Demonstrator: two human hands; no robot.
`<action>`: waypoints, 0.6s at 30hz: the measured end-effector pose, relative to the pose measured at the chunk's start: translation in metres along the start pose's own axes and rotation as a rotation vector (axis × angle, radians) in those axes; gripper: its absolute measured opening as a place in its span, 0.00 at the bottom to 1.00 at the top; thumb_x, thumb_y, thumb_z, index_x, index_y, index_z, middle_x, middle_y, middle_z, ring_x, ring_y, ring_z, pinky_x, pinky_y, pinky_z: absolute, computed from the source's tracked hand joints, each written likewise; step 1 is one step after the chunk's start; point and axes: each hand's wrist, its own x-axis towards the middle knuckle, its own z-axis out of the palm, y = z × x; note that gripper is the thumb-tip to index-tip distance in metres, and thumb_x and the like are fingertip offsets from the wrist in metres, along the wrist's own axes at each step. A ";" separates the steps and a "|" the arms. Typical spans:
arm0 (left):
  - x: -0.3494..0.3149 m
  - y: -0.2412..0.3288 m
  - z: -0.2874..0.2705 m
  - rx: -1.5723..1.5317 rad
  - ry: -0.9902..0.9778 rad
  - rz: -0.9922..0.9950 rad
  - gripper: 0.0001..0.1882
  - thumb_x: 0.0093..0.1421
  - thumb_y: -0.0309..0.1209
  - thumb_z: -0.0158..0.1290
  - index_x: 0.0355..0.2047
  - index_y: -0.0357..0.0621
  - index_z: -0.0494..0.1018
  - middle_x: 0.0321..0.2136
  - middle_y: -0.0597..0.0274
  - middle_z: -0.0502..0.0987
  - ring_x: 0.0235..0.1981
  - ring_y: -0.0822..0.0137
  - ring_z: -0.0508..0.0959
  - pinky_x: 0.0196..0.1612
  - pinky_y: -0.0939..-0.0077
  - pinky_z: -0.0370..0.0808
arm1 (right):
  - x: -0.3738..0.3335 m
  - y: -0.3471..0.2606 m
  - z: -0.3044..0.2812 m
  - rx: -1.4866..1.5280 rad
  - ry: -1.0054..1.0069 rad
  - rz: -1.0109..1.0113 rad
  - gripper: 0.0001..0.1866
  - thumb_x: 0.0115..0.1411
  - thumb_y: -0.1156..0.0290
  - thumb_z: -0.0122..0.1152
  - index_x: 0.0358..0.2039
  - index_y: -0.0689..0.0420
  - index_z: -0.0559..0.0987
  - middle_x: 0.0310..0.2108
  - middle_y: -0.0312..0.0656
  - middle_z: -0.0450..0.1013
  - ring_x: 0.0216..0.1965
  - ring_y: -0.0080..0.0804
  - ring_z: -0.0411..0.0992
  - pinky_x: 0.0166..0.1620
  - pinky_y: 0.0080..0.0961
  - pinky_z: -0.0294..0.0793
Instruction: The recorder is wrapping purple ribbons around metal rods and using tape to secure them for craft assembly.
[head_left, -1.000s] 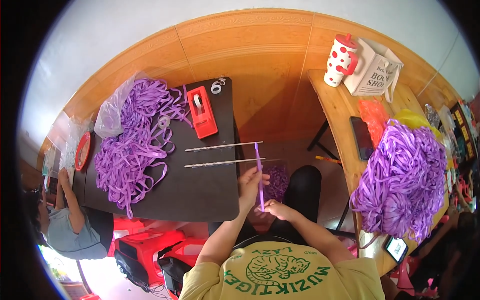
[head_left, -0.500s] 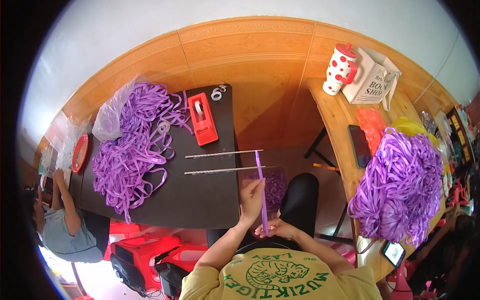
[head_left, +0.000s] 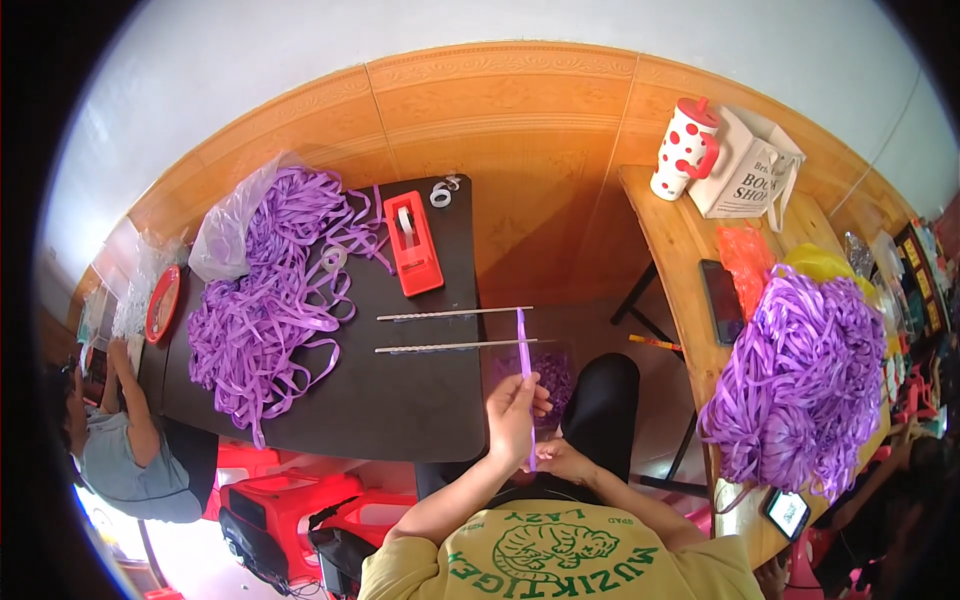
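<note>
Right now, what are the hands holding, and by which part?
A purple ribbon strip: the left hand pinches it around mid-length, the right hand holds its lower end.

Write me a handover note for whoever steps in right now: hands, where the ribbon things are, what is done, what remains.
Left hand: pinches the purple ribbon strip about midway, the strip running up toward the two metal rods.
Right hand: holds the strip's lower end near the lap.
Rods jut off the black table's right edge.
Loose ribbon pile on the table's left; red tape dispenser behind the rods.
Second ribbon heap on the wooden bench, right.
Done: one strip drawn taut.
Left: judging by the piles, likely many strips to go.
</note>
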 end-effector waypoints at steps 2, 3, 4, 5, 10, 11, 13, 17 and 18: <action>-0.005 0.008 0.003 0.019 -0.011 -0.009 0.09 0.64 0.29 0.46 0.38 0.35 0.72 0.24 0.62 0.75 0.20 0.74 0.73 0.25 0.84 0.69 | 0.000 0.003 -0.001 0.011 0.022 -0.026 0.10 0.57 0.74 0.58 0.39 0.62 0.79 0.36 0.37 0.76 0.40 0.22 0.72 0.48 0.20 0.69; -0.007 0.011 0.004 0.037 -0.020 -0.019 0.09 0.64 0.29 0.46 0.38 0.35 0.72 0.24 0.61 0.75 0.20 0.74 0.73 0.25 0.84 0.69 | 0.000 0.004 -0.001 0.021 0.043 -0.052 0.09 0.57 0.74 0.58 0.38 0.61 0.79 0.36 0.37 0.76 0.39 0.22 0.71 0.48 0.20 0.69; -0.007 0.013 0.004 0.038 -0.022 -0.019 0.09 0.64 0.29 0.46 0.38 0.35 0.72 0.24 0.61 0.75 0.20 0.74 0.73 0.25 0.84 0.69 | 0.000 0.007 0.000 0.021 0.044 -0.053 0.09 0.57 0.74 0.58 0.38 0.61 0.79 0.36 0.37 0.76 0.39 0.22 0.71 0.48 0.20 0.69; -0.007 0.015 0.004 -0.008 -0.025 -0.035 0.09 0.64 0.29 0.46 0.37 0.35 0.72 0.23 0.62 0.75 0.19 0.74 0.72 0.23 0.84 0.67 | 0.000 0.007 0.001 0.067 0.046 -0.061 0.09 0.58 0.73 0.57 0.38 0.62 0.79 0.36 0.37 0.76 0.39 0.22 0.72 0.47 0.20 0.69; -0.012 0.027 0.002 -0.192 -0.045 -0.165 0.09 0.64 0.29 0.45 0.37 0.36 0.71 0.21 0.64 0.72 0.15 0.77 0.67 0.16 0.87 0.60 | -0.008 -0.014 0.000 0.108 0.040 -0.104 0.11 0.59 0.71 0.56 0.39 0.62 0.78 0.37 0.38 0.75 0.37 0.22 0.72 0.43 0.19 0.70; -0.013 0.029 0.003 -0.247 -0.065 -0.181 0.09 0.65 0.29 0.45 0.38 0.36 0.71 0.21 0.65 0.70 0.14 0.77 0.65 0.15 0.87 0.58 | -0.009 -0.019 -0.004 0.199 0.116 -0.094 0.11 0.60 0.70 0.55 0.40 0.62 0.77 0.37 0.39 0.75 0.37 0.22 0.72 0.42 0.18 0.70; -0.013 0.031 0.004 -0.302 -0.086 -0.196 0.09 0.65 0.29 0.44 0.38 0.36 0.70 0.20 0.66 0.69 0.13 0.78 0.63 0.13 0.87 0.55 | -0.007 -0.020 -0.016 0.251 0.302 -0.139 0.11 0.61 0.70 0.54 0.42 0.61 0.77 0.37 0.38 0.75 0.36 0.21 0.72 0.38 0.16 0.70; -0.014 0.037 0.002 -0.268 -0.123 -0.193 0.09 0.65 0.29 0.43 0.39 0.36 0.70 0.20 0.64 0.69 0.13 0.77 0.62 0.14 0.87 0.55 | 0.007 -0.066 -0.033 0.150 0.666 -0.438 0.10 0.58 0.75 0.57 0.41 0.62 0.76 0.36 0.38 0.74 0.33 0.22 0.71 0.37 0.18 0.71; -0.014 0.038 0.002 -0.269 -0.120 -0.203 0.09 0.65 0.29 0.43 0.39 0.36 0.70 0.20 0.64 0.69 0.13 0.77 0.62 0.13 0.86 0.55 | 0.011 -0.083 -0.032 -0.190 0.813 -0.598 0.11 0.54 0.78 0.59 0.39 0.62 0.76 0.33 0.39 0.74 0.31 0.25 0.71 0.34 0.20 0.70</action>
